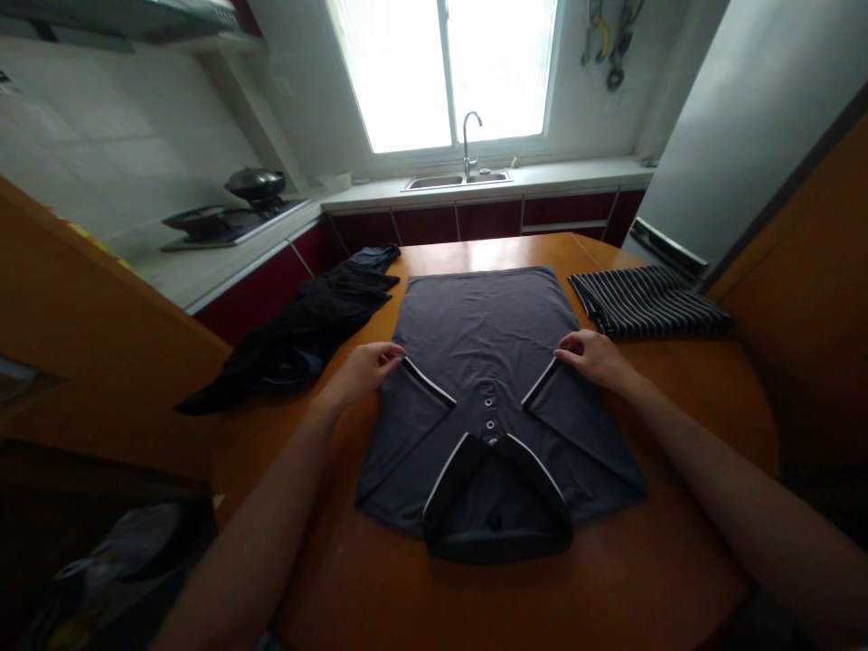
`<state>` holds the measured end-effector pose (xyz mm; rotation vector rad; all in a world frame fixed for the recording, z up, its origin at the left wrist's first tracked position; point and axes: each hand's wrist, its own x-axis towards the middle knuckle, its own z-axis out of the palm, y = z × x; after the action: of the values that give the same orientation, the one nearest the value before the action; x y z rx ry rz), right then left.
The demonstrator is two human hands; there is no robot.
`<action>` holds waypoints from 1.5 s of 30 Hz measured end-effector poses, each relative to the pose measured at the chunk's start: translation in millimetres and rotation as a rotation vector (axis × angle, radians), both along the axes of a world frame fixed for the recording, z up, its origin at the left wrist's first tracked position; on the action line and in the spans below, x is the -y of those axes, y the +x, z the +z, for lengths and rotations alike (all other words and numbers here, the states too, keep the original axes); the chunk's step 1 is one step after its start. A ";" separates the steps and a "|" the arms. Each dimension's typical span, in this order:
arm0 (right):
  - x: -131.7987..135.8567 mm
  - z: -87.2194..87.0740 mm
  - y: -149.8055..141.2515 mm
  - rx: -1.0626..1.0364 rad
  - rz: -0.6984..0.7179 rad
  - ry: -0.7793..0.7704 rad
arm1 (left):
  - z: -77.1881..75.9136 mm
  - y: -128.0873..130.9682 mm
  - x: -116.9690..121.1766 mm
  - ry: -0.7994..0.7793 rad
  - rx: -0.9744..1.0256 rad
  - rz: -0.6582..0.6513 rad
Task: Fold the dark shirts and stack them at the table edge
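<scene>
A grey polo shirt [478, 344] with a dark white-trimmed collar lies flat on the round wooden table [515, 597], collar toward me. Both sleeves are folded in over the chest. My left hand [366, 366] pinches the cuff of the left sleeve at the shirt's left edge. My right hand [595, 355] pinches the cuff of the right sleeve at the right edge. Both hands rest on the cloth with fingers closed on the trim.
A pile of dark clothes [305, 330] lies at the table's left edge. A folded striped garment [647, 303] sits at the right. Behind are a kitchen counter with a sink [456, 181], a stove with a pot [254, 185], and a fridge [732, 136] at right.
</scene>
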<state>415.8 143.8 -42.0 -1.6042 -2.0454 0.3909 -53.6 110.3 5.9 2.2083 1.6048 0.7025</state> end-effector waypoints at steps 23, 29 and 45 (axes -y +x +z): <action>-7.6 10.6 11.2 -0.116 -0.077 0.159 | -9.5 6.8 -3.3 -0.096 -0.058 -0.027; -2.0 30.4 14.5 -0.268 -0.250 0.368 | -12.0 4.8 -6.8 -0.079 -0.023 0.001; 42.3 19.7 -59.3 -0.090 0.463 0.252 | 26.0 59.4 45.3 -0.289 -0.218 -0.370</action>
<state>356.5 101.5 -22.3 -0.9447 -2.2815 0.3400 5.8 65.0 31.9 2.3237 1.2368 0.1217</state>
